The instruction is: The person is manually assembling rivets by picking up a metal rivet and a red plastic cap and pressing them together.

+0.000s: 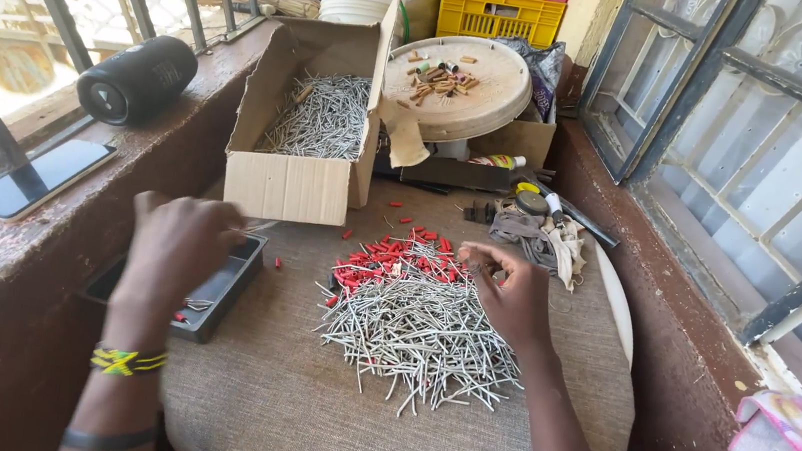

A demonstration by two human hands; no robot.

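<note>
Grey nail pile (421,334) one, under right hand (511,294); left hand (179,246) over one tray (231,282).

We see a round table (299,415) under grey-brown cloth. At its centre lies a pile of metal pins (419,333) with red caps (397,260) behind; a black tray (223,286) overhangs the left edge, a cardboard box (306,134) stands at the far edge, and rags (541,236) lie far right.

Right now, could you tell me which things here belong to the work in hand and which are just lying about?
In use: left hand over the dark tray; right hand at the pile of metal pins and red caps; cardboard box of more pins.

Lying about: black speaker, phone, rags, yellow crate.
</note>
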